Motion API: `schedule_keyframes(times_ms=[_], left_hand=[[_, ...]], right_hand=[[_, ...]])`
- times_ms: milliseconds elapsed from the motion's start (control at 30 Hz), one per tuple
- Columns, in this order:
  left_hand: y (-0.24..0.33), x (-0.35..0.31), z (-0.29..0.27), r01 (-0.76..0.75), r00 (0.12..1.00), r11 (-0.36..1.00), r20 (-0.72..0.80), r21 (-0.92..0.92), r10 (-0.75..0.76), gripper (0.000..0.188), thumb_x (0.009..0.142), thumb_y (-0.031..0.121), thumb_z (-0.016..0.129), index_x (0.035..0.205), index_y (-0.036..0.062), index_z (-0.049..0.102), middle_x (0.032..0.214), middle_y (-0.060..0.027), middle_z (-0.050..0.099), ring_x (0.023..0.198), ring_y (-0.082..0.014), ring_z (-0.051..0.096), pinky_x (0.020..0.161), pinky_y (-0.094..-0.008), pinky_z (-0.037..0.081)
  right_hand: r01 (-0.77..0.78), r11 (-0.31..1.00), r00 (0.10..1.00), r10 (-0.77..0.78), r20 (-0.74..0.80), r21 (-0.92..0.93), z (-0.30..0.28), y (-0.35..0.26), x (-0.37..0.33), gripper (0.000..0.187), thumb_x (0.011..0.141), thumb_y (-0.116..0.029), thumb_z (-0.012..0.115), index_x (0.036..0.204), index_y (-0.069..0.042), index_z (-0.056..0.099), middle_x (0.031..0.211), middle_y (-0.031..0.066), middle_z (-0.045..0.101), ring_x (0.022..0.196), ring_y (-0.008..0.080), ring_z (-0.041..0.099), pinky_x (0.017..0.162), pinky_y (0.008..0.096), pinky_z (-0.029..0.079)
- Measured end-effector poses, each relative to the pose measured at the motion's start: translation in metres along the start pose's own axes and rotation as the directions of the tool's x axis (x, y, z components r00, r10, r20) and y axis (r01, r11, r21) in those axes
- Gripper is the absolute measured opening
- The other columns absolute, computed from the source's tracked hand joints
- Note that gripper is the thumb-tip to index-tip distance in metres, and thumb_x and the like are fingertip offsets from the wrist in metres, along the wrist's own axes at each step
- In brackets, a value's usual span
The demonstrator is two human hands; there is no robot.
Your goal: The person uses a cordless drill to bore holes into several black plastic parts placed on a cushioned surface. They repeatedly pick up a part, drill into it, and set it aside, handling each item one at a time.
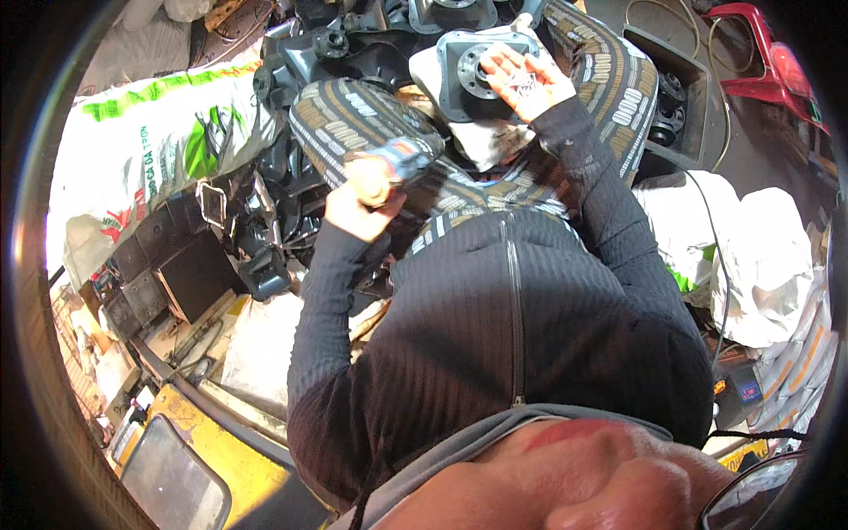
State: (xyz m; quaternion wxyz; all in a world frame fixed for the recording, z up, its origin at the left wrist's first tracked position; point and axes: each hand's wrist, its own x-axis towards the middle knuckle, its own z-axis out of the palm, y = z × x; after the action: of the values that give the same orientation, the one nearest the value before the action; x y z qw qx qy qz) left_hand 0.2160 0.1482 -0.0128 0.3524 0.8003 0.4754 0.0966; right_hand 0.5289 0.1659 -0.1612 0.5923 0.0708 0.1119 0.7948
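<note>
My left hand (360,201) is closed around a hand tool (399,162) with a pale handle and a blue-grey body, held over my left knee. My right hand (526,81) lies palm up with the fingers spread, and a few small dark pieces (525,83) rest in the palm. This hand hovers over a grey metal housing (461,72) with a round hole. The housing sits on a stained white cloth (481,141) between my knees. My legs wear brown patterned trousers (340,115).
Black metal castings (353,49) pile up ahead and to the left. A white and green sack (150,141) lies at the left, white bags (760,256) at the right, a red plastic stool (768,53) at the top right. A yellow panel (208,442) sits at the lower left.
</note>
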Motion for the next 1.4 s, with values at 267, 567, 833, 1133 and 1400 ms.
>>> schedule_keyframes(times_ms=[267,567,833,1133,1400], left_hand=[[0.047,0.040,-0.025,-0.187,0.982,0.974,0.004,-0.131,0.189,0.030,0.069,0.007,0.068,0.098,0.0036,0.061,0.085,-0.0066,0.065,0.075,-0.0164,0.063,0.067,-0.0283,0.049],[0.051,0.050,0.004,-0.220,0.971,0.969,0.115,0.110,0.208,0.039,0.074,0.024,0.065,0.110,0.0121,0.057,0.105,-0.0082,0.060,0.097,-0.0268,0.058,0.083,-0.0378,0.046],[0.056,0.048,0.008,-0.321,0.946,0.891,0.145,0.321,0.288,0.043,0.074,0.024,0.063,0.114,0.0131,0.054,0.110,-0.0093,0.057,0.102,-0.0270,0.055,0.086,-0.0371,0.044],[0.051,0.047,0.004,-0.323,0.940,0.851,0.250,0.415,0.234,0.048,0.077,0.024,0.059,0.121,0.0096,0.045,0.118,-0.0104,0.052,0.107,-0.0257,0.052,0.092,-0.0367,0.041],[0.052,0.044,0.000,0.031,0.958,0.938,0.279,-0.347,0.072,0.054,0.081,0.015,0.053,0.130,0.0030,0.033,0.126,-0.0121,0.045,0.111,-0.0201,0.049,0.096,-0.0326,0.039]], right_hand=[[0.118,0.952,0.968,-0.173,-0.180,-0.283,-0.015,0.018,0.000,0.045,0.085,-0.006,0.046,0.128,0.001,0.037,0.130,0.0185,0.042,0.122,0.0336,0.040,0.100,0.0476,0.036],[0.127,0.969,0.972,-0.165,-0.169,-0.214,-0.002,0.027,-0.009,0.042,0.084,0.001,0.045,0.125,0.001,0.038,0.129,0.0210,0.042,0.123,0.0314,0.039,0.102,0.0452,0.036],[0.147,0.986,0.987,-0.152,-0.051,-0.083,-0.005,0.032,-0.008,0.036,0.088,-0.002,0.041,0.124,0.001,0.039,0.129,0.0219,0.042,0.122,0.0326,0.040,0.103,0.0445,0.034],[0.192,0.980,0.948,-0.198,-0.249,-0.048,0.000,0.042,-0.008,0.026,0.091,-0.004,0.039,0.115,0.001,0.046,0.122,0.0220,0.048,0.117,0.0326,0.045,0.099,0.0428,0.040],[0.120,0.988,0.923,-0.149,-0.354,-0.101,0.008,0.044,-0.005,0.020,0.088,-0.003,0.045,0.108,0.000,0.048,0.117,0.0216,0.052,0.113,0.0336,0.050,0.096,0.0417,0.043]])
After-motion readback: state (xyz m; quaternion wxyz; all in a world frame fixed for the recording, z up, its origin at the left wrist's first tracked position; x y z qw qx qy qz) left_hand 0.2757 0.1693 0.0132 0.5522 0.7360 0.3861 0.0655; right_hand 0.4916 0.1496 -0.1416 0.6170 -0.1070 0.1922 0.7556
